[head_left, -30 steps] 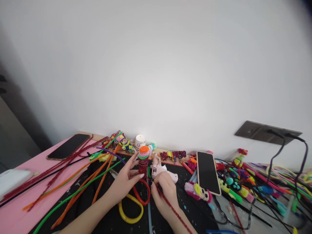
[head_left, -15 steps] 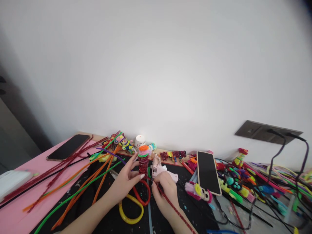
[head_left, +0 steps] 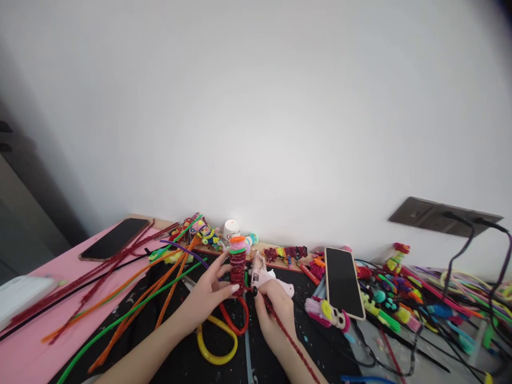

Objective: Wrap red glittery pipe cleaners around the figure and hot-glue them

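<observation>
Left hand [head_left: 208,298] fingers pinch upright red coil [head_left: 237,271] on desk [head_left: 132,330]; right hand [head_left: 273,309], just beside coil, pinches red pipe cleaner [head_left: 290,341]; glue gun [head_left: 266,277] behind.

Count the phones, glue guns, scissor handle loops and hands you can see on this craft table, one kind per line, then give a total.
Phones: 2 (black phone, cased phone)
Glue guns: 1 (glue gun)
Scissor loops: 2 (yellow loop, red loop)
Hands: 2 (left hand, right hand)
Total: 7

i see my right hand [head_left: 275,312] edge up toward the red coil [head_left: 237,269] at lower centre, its fingertips now nearer the base.
</observation>
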Demonstrator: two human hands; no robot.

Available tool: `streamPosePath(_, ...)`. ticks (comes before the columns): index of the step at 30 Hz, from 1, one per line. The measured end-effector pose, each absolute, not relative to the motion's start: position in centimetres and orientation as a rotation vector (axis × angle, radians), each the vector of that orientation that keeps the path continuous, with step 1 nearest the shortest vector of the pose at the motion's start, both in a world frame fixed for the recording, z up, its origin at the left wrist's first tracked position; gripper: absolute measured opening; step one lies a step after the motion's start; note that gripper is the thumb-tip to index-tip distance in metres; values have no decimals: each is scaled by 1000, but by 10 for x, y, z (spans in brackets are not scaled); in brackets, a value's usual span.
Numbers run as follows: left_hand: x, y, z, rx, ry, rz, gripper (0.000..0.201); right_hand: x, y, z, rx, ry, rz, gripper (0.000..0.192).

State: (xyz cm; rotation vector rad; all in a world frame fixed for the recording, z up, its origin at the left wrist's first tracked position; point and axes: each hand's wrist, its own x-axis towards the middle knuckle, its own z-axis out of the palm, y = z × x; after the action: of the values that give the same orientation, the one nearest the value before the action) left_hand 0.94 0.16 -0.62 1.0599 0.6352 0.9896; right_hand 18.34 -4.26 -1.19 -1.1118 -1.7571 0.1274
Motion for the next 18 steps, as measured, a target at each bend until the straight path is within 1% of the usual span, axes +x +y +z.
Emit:
streamPosePath(12,9,1,-8,972,637,920,85,185,-41,-16,-1202,-1708,192,20)
streamPosePath(18,9,-4,3,930,576,859,77,184,-41,-16,-1157,-1715,246,21)
